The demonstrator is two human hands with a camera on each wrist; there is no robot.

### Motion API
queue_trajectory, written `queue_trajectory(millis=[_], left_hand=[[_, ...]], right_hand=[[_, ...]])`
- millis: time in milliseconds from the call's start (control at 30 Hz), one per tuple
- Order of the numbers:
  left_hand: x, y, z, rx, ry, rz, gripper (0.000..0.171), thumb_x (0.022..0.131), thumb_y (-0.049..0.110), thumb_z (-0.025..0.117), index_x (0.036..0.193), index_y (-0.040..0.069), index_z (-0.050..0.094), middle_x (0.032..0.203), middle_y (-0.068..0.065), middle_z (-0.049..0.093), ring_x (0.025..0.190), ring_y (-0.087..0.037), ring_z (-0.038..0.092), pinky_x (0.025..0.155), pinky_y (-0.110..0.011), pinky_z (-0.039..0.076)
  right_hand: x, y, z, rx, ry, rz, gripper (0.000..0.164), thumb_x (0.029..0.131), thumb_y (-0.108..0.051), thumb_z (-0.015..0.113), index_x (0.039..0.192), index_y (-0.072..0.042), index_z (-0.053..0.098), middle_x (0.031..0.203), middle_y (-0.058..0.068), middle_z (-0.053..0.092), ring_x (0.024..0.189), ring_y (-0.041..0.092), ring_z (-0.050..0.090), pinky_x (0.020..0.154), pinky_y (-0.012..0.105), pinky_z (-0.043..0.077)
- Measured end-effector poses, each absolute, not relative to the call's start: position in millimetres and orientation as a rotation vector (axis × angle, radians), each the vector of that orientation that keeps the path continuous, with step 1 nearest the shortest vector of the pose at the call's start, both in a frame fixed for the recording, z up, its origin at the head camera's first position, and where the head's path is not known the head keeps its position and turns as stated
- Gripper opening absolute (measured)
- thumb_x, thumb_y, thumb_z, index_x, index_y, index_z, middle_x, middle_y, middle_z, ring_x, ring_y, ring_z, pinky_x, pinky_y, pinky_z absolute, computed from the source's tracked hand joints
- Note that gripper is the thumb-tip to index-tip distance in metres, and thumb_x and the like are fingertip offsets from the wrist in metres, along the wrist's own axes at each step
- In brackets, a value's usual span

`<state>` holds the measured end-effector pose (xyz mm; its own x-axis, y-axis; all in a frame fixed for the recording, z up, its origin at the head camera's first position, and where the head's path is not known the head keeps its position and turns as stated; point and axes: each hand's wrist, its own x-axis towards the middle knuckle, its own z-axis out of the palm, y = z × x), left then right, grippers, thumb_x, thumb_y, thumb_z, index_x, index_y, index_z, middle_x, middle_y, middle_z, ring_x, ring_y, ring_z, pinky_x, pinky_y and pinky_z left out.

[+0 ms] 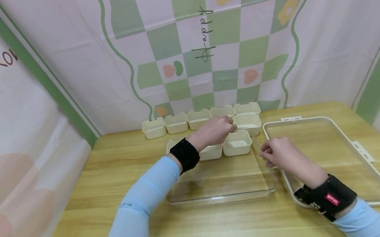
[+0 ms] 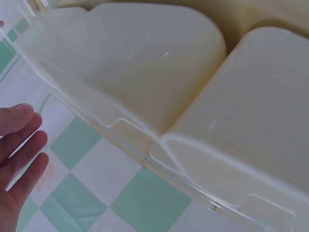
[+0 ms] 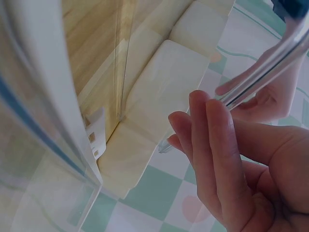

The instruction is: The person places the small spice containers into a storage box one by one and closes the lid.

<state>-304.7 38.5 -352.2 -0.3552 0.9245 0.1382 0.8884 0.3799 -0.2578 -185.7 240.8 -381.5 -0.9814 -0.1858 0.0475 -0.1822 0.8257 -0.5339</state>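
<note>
My left hand is over the cream containers near the back of the clear box. In the left wrist view its fingers are loosely extended and hold nothing, apart from the containers. Inside the box a cream container stands at the back right, beside others partly covered by my left arm. My right hand is at the box's right side, between it and the white-rimmed lid. Its fingers are lightly bent with nothing in them, close to the box's clear edge.
Along the back of the wooden table runs a row of cream containers. One more container sits in front of the row's right end, behind the box. A patterned curtain hangs right behind the table.
</note>
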Motion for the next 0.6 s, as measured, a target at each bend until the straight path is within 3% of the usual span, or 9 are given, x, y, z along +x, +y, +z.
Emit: queue_trajectory(millis=[300, 600], left_hand=[[-321, 52, -349, -1.562, -2.340, 0.194, 0.029, 0.088, -0.007, 0.045, 0.093, 0.009, 0.069, 0.091, -0.002, 0.063, 0.085, -0.015, 0.056, 0.072, -0.024, 0.046], [-336, 63, -349, -1.567, -2.385, 0.188, 0.031, 0.083, -0.009, 0.049, 0.093, 0.010, 0.070, 0.094, -0.003, 0.065, 0.089, -0.018, 0.061, 0.077, -0.027, 0.049]], right_hand=[[-187, 241, -383, -0.346, 3.025, -0.850, 0.012, 0.087, -0.004, 0.062, 0.088, 0.008, 0.064, 0.071, 0.012, 0.068, 0.054, 0.011, 0.061, 0.048, 0.019, 0.049], [-185, 240, -382, -0.352, 3.031, -0.856, 0.011, 0.086, -0.003, 0.062, 0.088, 0.008, 0.064, 0.071, 0.012, 0.068, 0.054, 0.011, 0.061, 0.047, 0.019, 0.049]])
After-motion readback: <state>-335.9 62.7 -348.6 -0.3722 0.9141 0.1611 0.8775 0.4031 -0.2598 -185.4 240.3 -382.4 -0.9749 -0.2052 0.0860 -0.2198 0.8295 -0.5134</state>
